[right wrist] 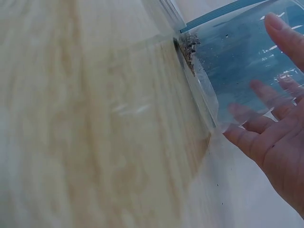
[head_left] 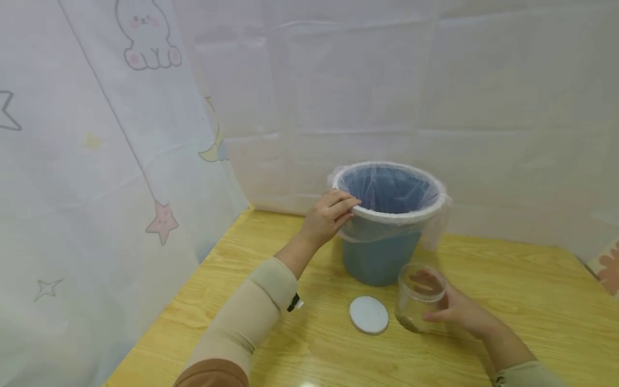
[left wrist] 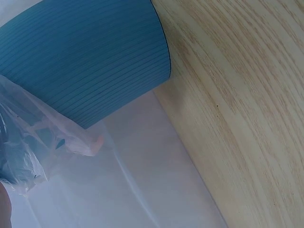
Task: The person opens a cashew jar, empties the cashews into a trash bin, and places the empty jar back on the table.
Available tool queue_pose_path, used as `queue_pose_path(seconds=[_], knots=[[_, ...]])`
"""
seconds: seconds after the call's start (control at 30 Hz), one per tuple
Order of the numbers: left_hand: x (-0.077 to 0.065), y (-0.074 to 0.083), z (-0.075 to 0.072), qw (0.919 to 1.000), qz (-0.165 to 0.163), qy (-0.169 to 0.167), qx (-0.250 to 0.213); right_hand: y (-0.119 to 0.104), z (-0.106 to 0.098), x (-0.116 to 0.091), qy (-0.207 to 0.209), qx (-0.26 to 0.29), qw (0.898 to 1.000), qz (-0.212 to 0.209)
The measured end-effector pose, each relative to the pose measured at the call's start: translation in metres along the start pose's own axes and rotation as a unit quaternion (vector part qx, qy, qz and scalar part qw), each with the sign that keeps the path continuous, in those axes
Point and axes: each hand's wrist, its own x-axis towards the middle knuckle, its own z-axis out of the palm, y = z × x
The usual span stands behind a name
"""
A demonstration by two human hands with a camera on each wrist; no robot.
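A blue trash bin (head_left: pixel 377 260) with a white rim stands on the table, lined with a thin clear plastic bag (head_left: pixel 358 231) that folds over its edge. My left hand (head_left: pixel 325 217) grips the rim at its near left side, fingers over the top and thumb below. In front of the bin, my right hand (head_left: pixel 459 310) holds a clear, lidless jar (head_left: pixel 411 303) from its right side. Dark crumbly bits (right wrist: pixel 190 47) gather at one side of the jar's bottom. A round white lid (head_left: pixel 369 315) lies flat on the table, left of the jar.
The yellow wood-grain table (head_left: pixel 309 355) meets a pale wall covering (head_left: pixel 300 107) behind the bin. Another covering with printed stars and a bunny (head_left: pixel 150 37) hangs along the left side.
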Motion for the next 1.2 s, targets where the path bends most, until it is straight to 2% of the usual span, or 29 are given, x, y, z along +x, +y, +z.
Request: queue_pose_path(seconds=[0.13,0.4,0.6,0.8,0.9,1.0,1.1,1.2], knots=[[-0.001,0.001,-0.001,1.0,-0.005,-0.002,-0.002,0.003,0.001,0.001,-0.016,0.028,0.999,-0.002],[0.0,0.0,-0.003,1.0,0.003,0.0,-0.004,0.006,0.0,0.001,-0.015,0.005,1.0,-0.004],[0.002,-0.001,-0.004,0.9999,0.0,0.004,-0.016,-0.002,-0.008,-0.005,0.012,-0.051,0.998,0.037],[0.004,0.002,-0.006,0.9997,-0.014,0.002,-0.018,-0.023,-0.029,-0.009,0.032,-0.103,0.992,0.064],[0.001,0.003,-0.008,0.999,-0.035,-0.011,-0.025,-0.035,-0.042,-0.008,0.029,-0.134,0.988,0.072],[0.0,0.003,-0.012,0.9959,-0.073,-0.039,-0.038,-0.052,-0.058,-0.006,0.029,-0.163,0.984,0.068],[0.0,0.001,-0.021,0.9891,-0.122,-0.072,-0.042,-0.071,-0.076,-0.005,0.04,-0.194,0.979,0.056],[0.001,-0.005,-0.032,0.98,-0.171,-0.101,-0.02,-0.091,-0.093,-0.002,0.076,-0.239,0.967,0.049]])
